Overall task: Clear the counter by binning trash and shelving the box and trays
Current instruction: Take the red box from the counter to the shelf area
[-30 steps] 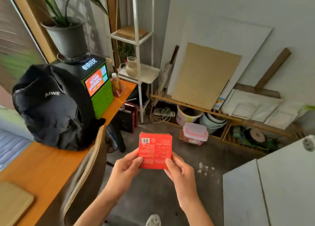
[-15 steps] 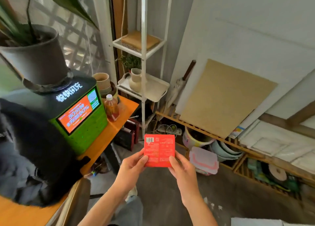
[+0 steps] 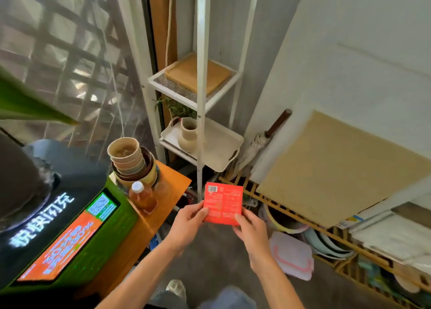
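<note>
A flat red box (image 3: 222, 202) with a barcode and white print is held upright in front of me, over the floor. My left hand (image 3: 186, 224) pinches its lower left edge and my right hand (image 3: 253, 231) grips its lower right corner. Just behind it stands a tall white metal shelf unit (image 3: 200, 94). Its upper mesh shelf carries a flat tan board (image 3: 198, 72). The shelf below holds a cream tray (image 3: 221, 148) with a beige jug (image 3: 187, 134) on it.
The orange counter (image 3: 172, 187) lies to the left with stacked bowls (image 3: 130, 159), a tea bottle (image 3: 142, 197) and a green-and-black kiosk (image 3: 70, 229). To the right, a low wooden rack (image 3: 303, 217) holds tubs and boards, and a lidded plastic container (image 3: 291, 255) sits on the floor.
I have walked closer to the white shelf unit with the red box in both hands. The backpack has left the view, and the shelves now loom just beyond the box.
</note>
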